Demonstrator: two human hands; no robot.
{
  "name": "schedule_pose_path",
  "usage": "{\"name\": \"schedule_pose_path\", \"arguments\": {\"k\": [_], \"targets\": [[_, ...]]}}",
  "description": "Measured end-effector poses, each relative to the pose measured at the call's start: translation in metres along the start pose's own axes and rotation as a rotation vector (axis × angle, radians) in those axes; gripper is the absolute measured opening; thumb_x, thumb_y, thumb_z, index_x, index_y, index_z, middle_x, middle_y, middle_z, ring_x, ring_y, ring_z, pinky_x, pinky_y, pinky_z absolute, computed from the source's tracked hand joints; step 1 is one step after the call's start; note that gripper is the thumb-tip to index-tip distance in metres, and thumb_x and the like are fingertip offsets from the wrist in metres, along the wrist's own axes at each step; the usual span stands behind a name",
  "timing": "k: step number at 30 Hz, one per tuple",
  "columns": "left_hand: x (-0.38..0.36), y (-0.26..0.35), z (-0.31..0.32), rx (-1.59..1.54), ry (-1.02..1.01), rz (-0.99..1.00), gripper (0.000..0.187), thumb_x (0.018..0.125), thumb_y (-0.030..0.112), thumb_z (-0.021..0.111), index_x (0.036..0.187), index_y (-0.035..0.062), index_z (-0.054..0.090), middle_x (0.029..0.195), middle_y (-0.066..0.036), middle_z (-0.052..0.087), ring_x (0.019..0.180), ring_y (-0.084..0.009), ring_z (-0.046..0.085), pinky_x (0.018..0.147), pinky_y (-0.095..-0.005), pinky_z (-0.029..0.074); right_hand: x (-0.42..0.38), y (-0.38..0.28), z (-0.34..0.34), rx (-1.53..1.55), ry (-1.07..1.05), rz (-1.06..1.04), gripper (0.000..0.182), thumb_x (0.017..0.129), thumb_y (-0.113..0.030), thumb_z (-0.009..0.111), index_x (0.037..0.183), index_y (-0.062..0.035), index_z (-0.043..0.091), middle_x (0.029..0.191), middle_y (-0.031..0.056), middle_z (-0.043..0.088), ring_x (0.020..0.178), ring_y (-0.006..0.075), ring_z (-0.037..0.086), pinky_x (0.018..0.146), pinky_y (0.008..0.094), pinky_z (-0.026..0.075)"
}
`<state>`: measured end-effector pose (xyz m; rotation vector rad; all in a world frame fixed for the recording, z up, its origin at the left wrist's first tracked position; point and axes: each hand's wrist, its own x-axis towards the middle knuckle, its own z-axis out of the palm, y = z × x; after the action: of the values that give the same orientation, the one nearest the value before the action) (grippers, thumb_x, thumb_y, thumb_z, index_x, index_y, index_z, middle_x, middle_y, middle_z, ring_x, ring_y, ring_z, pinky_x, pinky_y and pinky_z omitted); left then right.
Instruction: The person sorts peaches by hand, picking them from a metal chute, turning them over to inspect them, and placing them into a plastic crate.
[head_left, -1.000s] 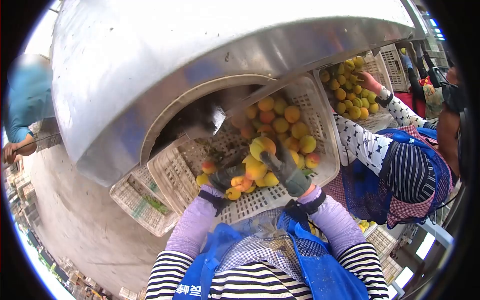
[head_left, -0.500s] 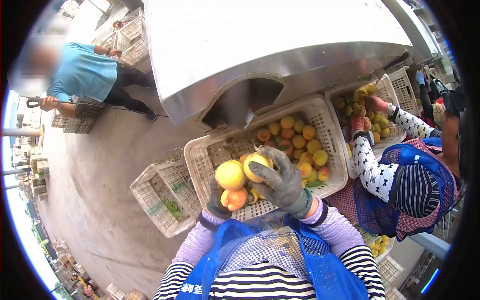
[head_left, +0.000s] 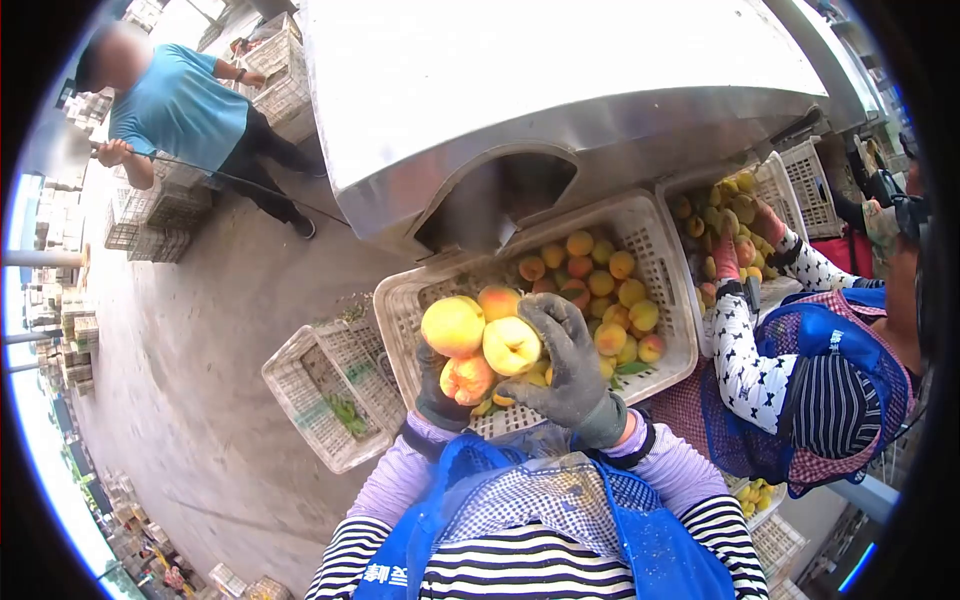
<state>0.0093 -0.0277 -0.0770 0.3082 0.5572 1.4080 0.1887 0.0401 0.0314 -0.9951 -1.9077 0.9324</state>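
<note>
Over a white plastic crate (head_left: 655, 250), my two gloved hands hold a cluster of yellow and red-blushed peaches (head_left: 453, 326). My left hand (head_left: 437, 392) is wrapped under the left side of the cluster, most of its fingers hidden by the fruit. A wrinkled orange-red peach (head_left: 467, 380) rests against it. On the other side, my right hand (head_left: 572, 368) curls around a pale yellow peach (head_left: 511, 346), thumb below and fingers above. Loose peaches (head_left: 600, 284) lie in the crate beyond, with a few leaves among them.
A metal machine with a chute opening (head_left: 495, 200) stands behind the crate. To the left, another crate (head_left: 330, 395) holds some leaves. A co-worker (head_left: 800, 390) handles fruit at a crate on the right. A person in a blue shirt (head_left: 190, 110) stands at upper left, holding a thin rod.
The peaches in my hands have turned and shifted, and one more shows at the top of the cluster. My right hand has lowered slightly. The person in blue has moved up in view.
</note>
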Motion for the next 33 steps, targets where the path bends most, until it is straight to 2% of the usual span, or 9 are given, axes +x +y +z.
{"name": "schedule_pose_path", "arguments": {"k": [3,5,8,9,12,13,21,26,33], "targets": [[0.008,0.003,-0.021,-0.446,0.043,-0.184,0.069,0.094,0.053,0.056,0.144,0.0064,0.044,0.146,-0.014,0.048,0.131,-0.0312,0.050,0.111,-0.0421,0.041,0.010,0.004,0.018,-0.103,0.041,-0.062,0.081,0.063,-0.016,0.086,0.135,-0.0016,0.053,0.126,0.0188,0.054,0.116,0.0364,0.054,0.094,0.0430,0.049],[0.014,0.017,-0.028,0.835,-0.008,-0.121,0.054,0.103,0.042,0.045,0.143,0.0067,0.044,0.141,-0.013,0.051,0.124,-0.0260,0.053,0.101,-0.0355,0.049,0.026,0.003,0.020,-0.087,0.055,-0.055,0.079,0.064,-0.017,0.085,0.135,-0.0015,0.053,0.122,0.0190,0.056,0.112,0.0368,0.056,0.092,0.0433,0.050],[0.014,0.024,-0.009,0.873,0.007,0.096,0.043,0.107,0.033,0.035,0.135,0.0040,0.049,0.120,-0.011,0.058,0.099,-0.0195,0.060,0.081,-0.0290,0.055,0.050,0.020,0.018,-0.043,0.164,0.030,0.072,0.065,-0.025,0.084,0.128,-0.0042,0.055,0.116,0.0211,0.061,0.100,0.0389,0.062,0.087,0.0458,0.052],[0.018,0.028,0.011,-0.019,0.131,0.004,0.057,0.097,0.018,0.058,0.148,0.0058,0.036,0.139,-0.010,0.051,0.122,-0.0244,0.053,0.103,-0.0352,0.046,0.065,0.027,0.018,-0.171,0.185,0.018,0.069,0.066,-0.026,0.085,0.125,-0.0043,0.057,0.113,0.0188,0.063,0.098,0.0375,0.063,0.084,0.0442,0.053],[-0.020,-0.020,-0.186,-0.152,-0.144,-0.028,0.049,0.098,0.018,0.058,0.142,0.0047,0.042,0.120,-0.008,0.059,0.097,-0.0235,0.059,0.083,-0.0322,0.051,0.092,0.053,0.025,-0.459,0.197,-0.022,0.064,0.066,-0.029,0.085,0.121,-0.0062,0.060,0.109,0.0162,0.065,0.094,0.0358,0.065,0.080,0.0428,0.054],[-0.024,-0.011,-0.121,-0.560,0.104,-0.400,0.077,0.085,0.074,0.053,0.103,-0.0008,0.054,0.080,-0.009,0.053,0.062,-0.0178,0.049,0.051,-0.0269,0.044,0.096,0.062,0.031,-0.612,0.181,-0.044,0.062,0.067,-0.030,0.084,0.120,-0.0080,0.062,0.108,0.0159,0.065,0.093,0.0356,0.065,0.078,0.0432,0.054],[0.010,0.053,0.005,-0.434,-0.086,-0.248,0.062,0.092,0.059,0.054,0.117,0.0014,0.057,0.090,-0.012,0.063,0.078,-0.0200,0.062,0.066,-0.0292,0.052,0.133,0.045,0.034,-0.379,0.039,-0.049,0.069,0.067,-0.036,0.086,0.124,-0.0080,0.060,0.110,0.0167,0.064,0.096,0.0365,0.064,0.081,0.0438,0.054],[0.009,0.060,0.044,0.522,0.188,0.085,0.057,0.094,0.032,0.063,0.138,-0.0008,0.046,0.127,-0.012,0.057,0.112,-0.0194,0.057,0.092,-0.0316,0.050,0.073,0.003,0.003,-0.106,-0.375,-0.161,0.081,0.069,-0.039,0.084,0.137,-0.0086,0.053,0.124,0.0177,0.059,0.106,0.0385,0.061,0.088,0.0452,0.052],[0.005,0.052,0.067,0.208,0.159,-0.118,0.065,0.093,0.035,0.065,0.145,0.0070,0.038,0.132,-0.015,0.053,0.114,-0.0260,0.057,0.087,-0.0379,0.055,0.047,0.003,-0.018,-0.122,-0.293,-0.041,0.083,0.067,-0.037,0.087,0.137,-0.0079,0.052,0.123,0.0188,0.056,0.108,0.0366,0.061,0.090,0.0409,0.052]]}}
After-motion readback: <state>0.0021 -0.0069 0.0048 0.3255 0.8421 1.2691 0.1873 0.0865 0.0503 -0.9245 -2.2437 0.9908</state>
